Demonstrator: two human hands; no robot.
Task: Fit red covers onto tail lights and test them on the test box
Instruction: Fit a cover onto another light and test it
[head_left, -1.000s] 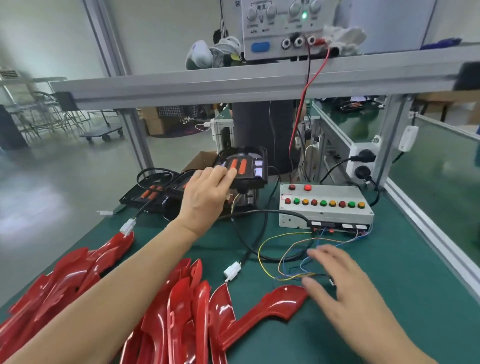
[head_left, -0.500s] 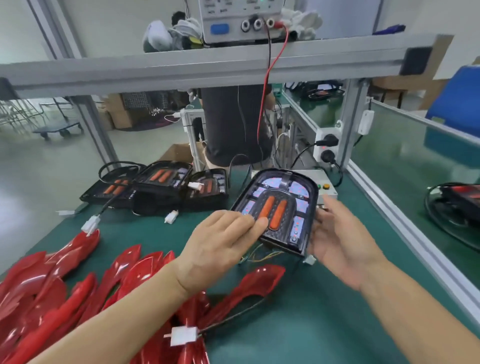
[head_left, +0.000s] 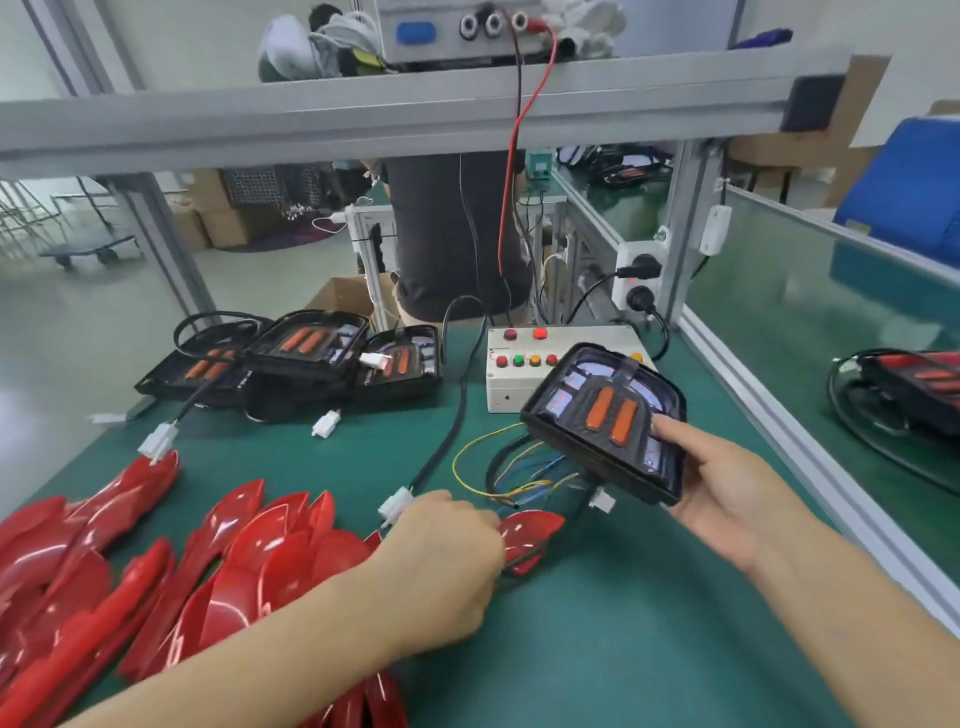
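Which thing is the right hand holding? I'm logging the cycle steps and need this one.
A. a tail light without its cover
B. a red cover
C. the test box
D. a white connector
A: the right hand grips the uncovered tail light, tilted above the mat.

Bright, even indoor light; wide-angle view with slight motion softness.

White glare streaks the red covers (head_left: 218, 540) at lower left, and the floor (head_left: 62, 343) at far left shines pale. Shadows on the green mat (head_left: 597, 649) are faint. The shelf beam (head_left: 415, 109) bows and the frame's edges stretch; the background at the top is soft.
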